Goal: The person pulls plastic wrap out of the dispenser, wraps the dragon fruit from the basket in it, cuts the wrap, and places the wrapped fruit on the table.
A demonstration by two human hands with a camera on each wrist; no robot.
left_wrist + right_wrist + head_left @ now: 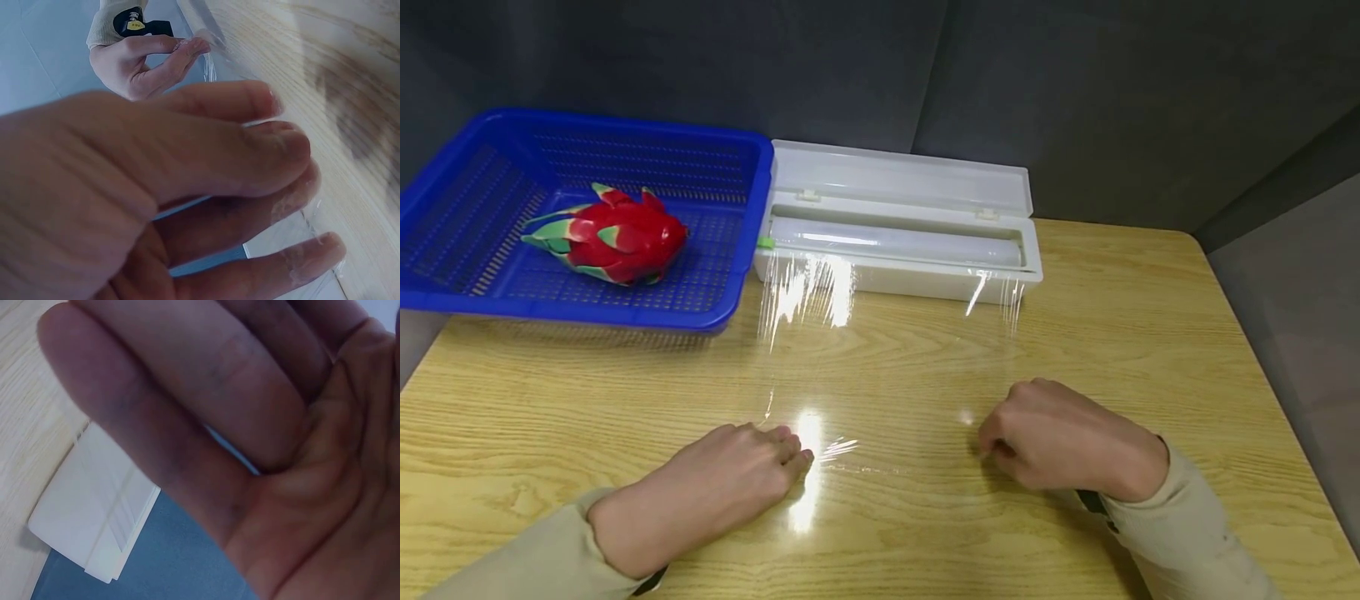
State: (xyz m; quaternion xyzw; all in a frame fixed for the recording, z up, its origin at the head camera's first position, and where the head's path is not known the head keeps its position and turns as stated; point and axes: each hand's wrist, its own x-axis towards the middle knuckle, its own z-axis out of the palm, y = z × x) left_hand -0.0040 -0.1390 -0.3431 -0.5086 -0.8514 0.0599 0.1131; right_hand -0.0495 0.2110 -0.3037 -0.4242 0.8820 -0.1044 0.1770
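A sheet of clear cling film (887,367) stretches over the wooden table from a roll (895,240) in a white dispenser box (887,282), whose lid stands raised at the back. My left hand (722,475) pinches the film's near left corner; in the left wrist view, film clings to the fingertips (322,253). At the near right corner, my right hand (1067,437) grips the film with curled fingers. That same right hand (140,65) appears behind the left one in the left wrist view, thumb and finger together on the film.
A blue plastic basket (580,312) stands at the back left, close beside the box, with a red and green dragon fruit (625,237) inside. A small green tab (765,242) sits on the box's left end. Dark panels rise behind the table.
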